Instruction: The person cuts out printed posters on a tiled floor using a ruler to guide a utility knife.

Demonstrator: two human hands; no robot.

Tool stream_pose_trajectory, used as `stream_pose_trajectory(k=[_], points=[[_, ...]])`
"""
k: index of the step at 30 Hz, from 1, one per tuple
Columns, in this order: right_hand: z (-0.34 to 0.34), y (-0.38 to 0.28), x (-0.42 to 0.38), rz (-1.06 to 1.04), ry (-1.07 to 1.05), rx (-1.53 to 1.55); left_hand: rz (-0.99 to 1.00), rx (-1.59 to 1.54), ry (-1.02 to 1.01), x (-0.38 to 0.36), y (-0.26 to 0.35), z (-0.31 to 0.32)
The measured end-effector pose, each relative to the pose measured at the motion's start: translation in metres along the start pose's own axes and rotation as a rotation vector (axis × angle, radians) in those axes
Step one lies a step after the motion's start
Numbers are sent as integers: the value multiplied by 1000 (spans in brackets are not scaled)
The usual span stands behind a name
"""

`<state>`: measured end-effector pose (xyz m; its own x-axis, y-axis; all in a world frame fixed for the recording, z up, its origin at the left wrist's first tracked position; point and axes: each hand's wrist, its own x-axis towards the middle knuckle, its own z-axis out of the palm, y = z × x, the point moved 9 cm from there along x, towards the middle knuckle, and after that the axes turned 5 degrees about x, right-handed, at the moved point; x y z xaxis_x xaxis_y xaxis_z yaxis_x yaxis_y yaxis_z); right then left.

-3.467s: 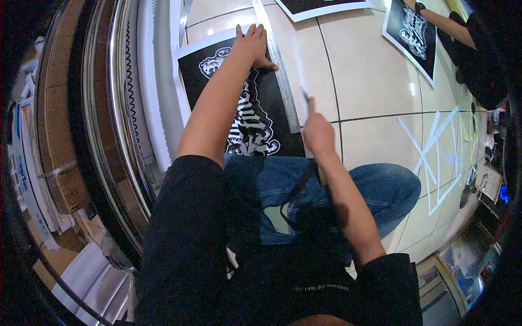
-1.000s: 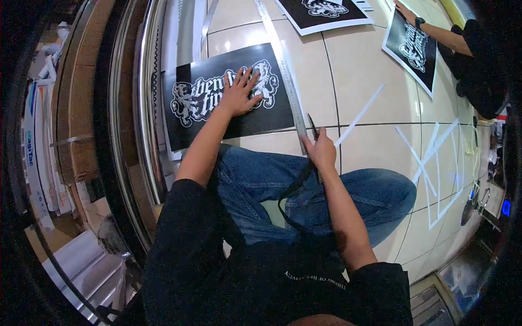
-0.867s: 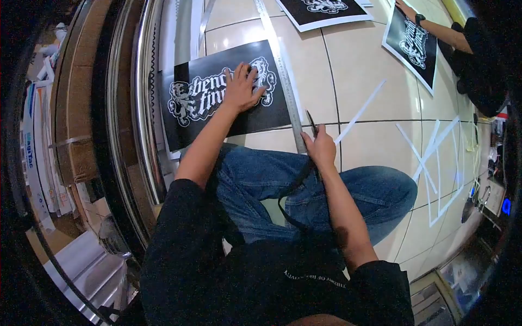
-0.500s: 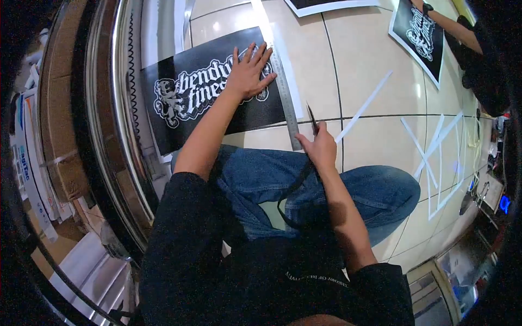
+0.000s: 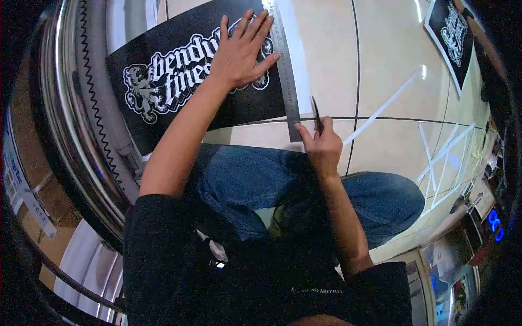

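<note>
My left hand [image 5: 242,60] lies flat with fingers spread on a black printed sheet [image 5: 217,111] bearing white gothic lettering and a lion emblem. It covers part of the lettering. Along the sheet's right edge lies a steel ruler [image 5: 286,81], and a white paper margin [image 5: 300,81] shows beyond it. In my right hand [image 5: 323,149], closed, is a utility knife [image 5: 316,108], its pointed blade facing away from me; the fingers hide most of the handle. My right thumb is close by the ruler's near end; whether it touches cannot be made out.
At the upper right, another person's arm [image 5: 478,30] reaches to a similar printed sheet [image 5: 455,41]. Cut white strips [image 5: 446,146] lie on the tiled floor at right, one long strip [image 5: 386,106] nearer me. A machine with a metal roller [image 5: 68,87] stands at left.
The view has shifted and come closer to the sheet. My left hand stays flat on it. My right hand, still holding the knife, remains beside the ruler's near end.
</note>
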<state>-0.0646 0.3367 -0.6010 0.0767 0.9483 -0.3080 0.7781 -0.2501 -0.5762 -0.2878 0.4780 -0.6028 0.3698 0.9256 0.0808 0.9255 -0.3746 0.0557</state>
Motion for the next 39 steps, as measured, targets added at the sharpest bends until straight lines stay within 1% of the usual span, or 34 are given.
stream_pose_trajectory(k=[2, 3, 4, 7, 8, 9, 11, 15, 17, 18, 20, 22, 23, 25, 27, 29, 32, 33, 35, 39], points=[[9, 3, -1, 93, -87, 32, -4, 3, -7, 0, -1, 4], [11, 5, -2, 102, -93, 31, -7, 12, -6, 0, -1, 5], [11, 3, 0, 76, -71, 23, 12, -21, 24, 2, 2, -4], [10, 0, 1, 40, -49, 2, 26, -27, 46, 2, 2, -4], [9, -2, 2, 26, -41, -9, 14, 177, -169, 7, 2, 3], [10, 0, 2, 31, -43, -10, 17, 174, -174, 9, 4, -2], [10, -2, 2, -13, -42, -10, -16, 4, -137, 9, 5, -9], [8, -3, 2, -6, -40, -15, -30, 7, -155, 8, 2, -3], [11, 2, 4, 126, -136, 29, -21, 15, -151, 10, 2, -3], [11, 1, 5, 129, -137, 31, -19, 15, -156, 9, 1, -3], [14, 7, 4, 211, -180, 45, -15, 17, -165, 7, 2, -1], [14, 6, 4, 230, -194, 38, -23, 10, -192, 7, 1, 2], [13, 6, 5, 244, -206, 27, -23, 15, -187, 6, -1, 6], [13, 6, 5, 248, -206, 42, 41, -74, 76, 3, 3, -8], [15, 7, 3, 257, -207, 52, 38, -63, 57, 1, 1, -4], [11, 1, 4, 184, -140, 80, 31, -59, 43, 2, 1, -3], [10, 2, 4, 161, -102, 101, 33, -43, 28, 2, 1, -4], [9, 1, 3, 154, -100, 103, 31, -38, 32, 1, 1, -5], [12, 5, 4, 204, -151, 82, 2, -27, -23, 2, -2, 1], [9, 0, 5, 183, -143, 72, -4, -28, -46, 2, -1, -1]])
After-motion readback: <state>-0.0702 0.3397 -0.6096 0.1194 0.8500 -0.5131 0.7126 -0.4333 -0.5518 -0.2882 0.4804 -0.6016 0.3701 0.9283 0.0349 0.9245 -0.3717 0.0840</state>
